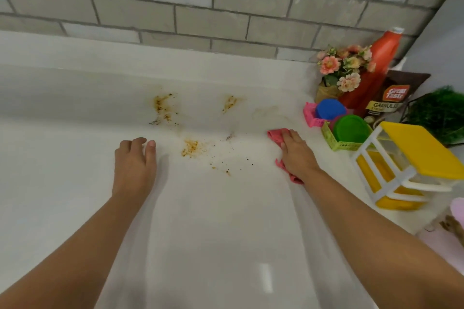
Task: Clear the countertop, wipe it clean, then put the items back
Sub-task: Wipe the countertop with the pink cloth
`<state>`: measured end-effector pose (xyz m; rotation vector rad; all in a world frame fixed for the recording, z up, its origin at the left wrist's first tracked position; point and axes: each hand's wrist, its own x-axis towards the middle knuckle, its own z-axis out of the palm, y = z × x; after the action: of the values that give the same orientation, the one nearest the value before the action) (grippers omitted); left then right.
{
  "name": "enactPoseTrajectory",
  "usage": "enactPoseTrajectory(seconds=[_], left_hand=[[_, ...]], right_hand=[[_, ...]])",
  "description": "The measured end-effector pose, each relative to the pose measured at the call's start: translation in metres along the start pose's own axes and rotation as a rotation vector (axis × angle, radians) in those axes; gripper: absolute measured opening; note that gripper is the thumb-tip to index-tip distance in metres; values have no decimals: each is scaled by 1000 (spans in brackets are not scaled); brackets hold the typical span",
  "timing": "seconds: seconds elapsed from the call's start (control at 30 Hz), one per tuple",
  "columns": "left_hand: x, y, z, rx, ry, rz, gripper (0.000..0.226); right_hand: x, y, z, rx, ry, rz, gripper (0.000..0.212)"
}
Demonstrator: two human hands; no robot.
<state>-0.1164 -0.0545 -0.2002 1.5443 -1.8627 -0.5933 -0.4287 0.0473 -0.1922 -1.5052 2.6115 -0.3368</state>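
The white countertop (226, 208) has messy orange-brown stains (162, 106) in the middle, with small dark crumbs (226, 170) a bit nearer. The left hand (134, 160) rests on the countertop just left of the stains. Its fingers are bent a little and it holds nothing. The right hand (297, 153) lies flat on a pink cloth (275, 134), to the right of the stains. Its fingers are straight and push the cloth down on the countertop. Bits of the cloth stick out on the far side and the near side of the hand. The other things sit close together on the right side. In the far corner are pink flowers (341, 68), a red bottle (376, 70) and a brown coffee bag (391, 98). In front of them is a pink basket (310, 111) with a blue cup (330, 108) in it, and a green basket (339, 143) with a green cup (351, 128) in it. Nearer, there is a yellow and white drawer box (406, 168), tipped a little. A bushy green plant (442, 113) is behind it. A gray tile wall (200, 7) runs along the far side.
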Motion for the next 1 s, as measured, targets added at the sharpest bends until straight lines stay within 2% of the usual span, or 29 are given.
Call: enactPoseTrajectory(seconds=[0.1, 0.23, 0.3, 0.4, 0.5, 0.6, 0.73, 0.9, 1.0], left_hand=[[2, -2, 2, 23, 1, -7, 46], [3, 1, 4, 87, -15, -5, 46], [2, 2, 3, 98, -21, -6, 46], [4, 0, 4, 108, -17, 2, 46], [11, -1, 6, 191, 4, 11, 46], [26, 4, 4, 186, 38, -17, 46], [40, -2, 8, 147, 32, -27, 46], [43, -9, 14, 118, 45, -6, 47], [44, -9, 15, 123, 49, -2, 47]], right_hand=[[48, -5, -1, 3, -17, 76, 77], [75, -8, -4, 40, -57, 98, 71], [54, -9, -4, 91, -42, 33, 61], [-5, -1, 9, 155, 88, -34, 53], [-22, 9, 14, 78, 148, 86, 65], [11, 12, 10, -76, 95, 173, 84], [68, 0, 5, -39, 41, 159, 68], [143, -2, 13, 14, 7, 145, 80], [177, -4, 13, 51, 27, 124, 73]])
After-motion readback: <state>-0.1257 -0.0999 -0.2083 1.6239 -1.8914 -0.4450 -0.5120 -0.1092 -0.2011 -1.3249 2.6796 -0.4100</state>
